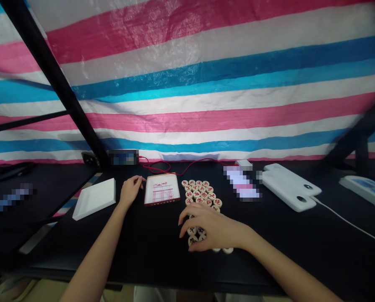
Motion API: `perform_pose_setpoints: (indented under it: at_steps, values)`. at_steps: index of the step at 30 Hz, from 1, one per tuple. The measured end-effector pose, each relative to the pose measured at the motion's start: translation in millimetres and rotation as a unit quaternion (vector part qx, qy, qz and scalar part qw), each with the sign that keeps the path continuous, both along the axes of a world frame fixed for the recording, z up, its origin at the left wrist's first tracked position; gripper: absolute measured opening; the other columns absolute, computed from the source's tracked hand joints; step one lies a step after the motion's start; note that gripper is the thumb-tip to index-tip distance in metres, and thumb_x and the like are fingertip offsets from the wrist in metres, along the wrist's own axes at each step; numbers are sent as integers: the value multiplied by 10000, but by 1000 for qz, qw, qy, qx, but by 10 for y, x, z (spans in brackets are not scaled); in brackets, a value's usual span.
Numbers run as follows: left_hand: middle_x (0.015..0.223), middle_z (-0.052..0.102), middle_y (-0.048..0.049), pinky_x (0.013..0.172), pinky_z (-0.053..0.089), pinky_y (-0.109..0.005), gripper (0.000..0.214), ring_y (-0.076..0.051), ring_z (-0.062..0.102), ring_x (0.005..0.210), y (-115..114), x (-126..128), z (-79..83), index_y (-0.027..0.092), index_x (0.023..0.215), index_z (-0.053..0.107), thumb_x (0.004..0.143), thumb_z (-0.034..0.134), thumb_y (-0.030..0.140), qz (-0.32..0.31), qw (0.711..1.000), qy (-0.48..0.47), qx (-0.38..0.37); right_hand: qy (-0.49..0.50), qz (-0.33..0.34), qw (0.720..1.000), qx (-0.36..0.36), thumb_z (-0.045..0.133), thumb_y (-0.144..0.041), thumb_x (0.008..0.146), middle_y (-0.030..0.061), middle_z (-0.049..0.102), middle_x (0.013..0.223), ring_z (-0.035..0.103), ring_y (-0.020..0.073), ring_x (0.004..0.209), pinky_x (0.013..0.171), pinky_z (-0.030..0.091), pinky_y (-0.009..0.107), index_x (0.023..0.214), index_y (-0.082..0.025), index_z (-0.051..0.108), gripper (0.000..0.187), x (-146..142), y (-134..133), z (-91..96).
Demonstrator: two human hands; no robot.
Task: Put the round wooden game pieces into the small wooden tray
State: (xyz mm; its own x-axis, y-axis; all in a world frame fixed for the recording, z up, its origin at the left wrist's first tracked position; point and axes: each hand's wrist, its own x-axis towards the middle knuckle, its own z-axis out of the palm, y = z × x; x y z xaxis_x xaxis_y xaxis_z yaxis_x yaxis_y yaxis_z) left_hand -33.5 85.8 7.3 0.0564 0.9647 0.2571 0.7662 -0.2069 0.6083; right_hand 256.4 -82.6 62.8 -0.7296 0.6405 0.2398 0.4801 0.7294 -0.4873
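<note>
Several round wooden chess pieces [201, 192] with red and black characters lie in a cluster on the black table [149, 239]. My right hand [211, 230] rests curled over the nearer pieces of the cluster, fingers bent down onto them. My left hand [130, 189] touches the left edge of a shallow box [161, 188] that holds a folded paper board with red lines; its fingers are loosely curled and a fingertip meets the box corner. The box's white lid [95, 197] lies to the left of that hand.
A white flat device [290, 186] with a cable lies at the right, a red wire [162, 167] runs along the back, and a black slanted pole [53, 79] rises at left. A striped tarp [206, 84] hangs behind the table.
</note>
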Motion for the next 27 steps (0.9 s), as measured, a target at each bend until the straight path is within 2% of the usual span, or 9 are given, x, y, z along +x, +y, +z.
perform_pose_setpoints:
  at_steps: [4, 7, 14, 20, 27]
  values:
    - [610, 627, -7, 584, 365, -263, 432, -166, 551, 586, 3, -2, 2, 192, 878, 657, 820, 345, 485, -2, 1000, -2, -7, -48, 45, 997, -38, 742, -361, 672, 6, 550, 1150, 457, 191, 1089, 979, 294, 348, 1033, -249, 660, 386, 14, -9, -33]
    - [606, 623, -5, 603, 365, -264, 425, -166, 548, 596, 4, 2, 6, 192, 868, 654, 824, 344, 479, -5, 1000, 2, -8, -70, 58, 994, -54, 720, -325, 687, 23, 533, 1187, 442, 206, 1115, 1005, 246, 370, 1088, -246, 643, 416, 21, -6, -55]
    - [603, 613, 5, 603, 357, -259, 411, -158, 543, 593, 2, -4, 3, 198, 848, 646, 829, 348, 481, -8, 1000, 2, -8, -71, 13, 996, -52, 700, -224, 722, 12, 569, 1086, 480, 177, 1031, 922, 317, 311, 987, -239, 673, 267, 16, 1, -99]
    - [618, 624, 4, 605, 359, -259, 410, -158, 550, 603, 10, -6, -9, 199, 842, 647, 828, 349, 481, -9, 1000, 10, -7, -72, 7, 997, -17, 723, -265, 707, 7, 556, 1115, 463, 186, 1059, 925, 293, 326, 948, -238, 672, 247, 13, 2, -111]
    - [621, 629, -1, 604, 361, -259, 409, -163, 563, 621, 10, 4, 3, 197, 850, 651, 831, 344, 467, -8, 1000, 16, -8, -25, -6, 999, -24, 710, -320, 735, -17, 584, 1066, 490, 159, 1015, 941, 280, 317, 938, -243, 653, 224, -32, -17, -86]
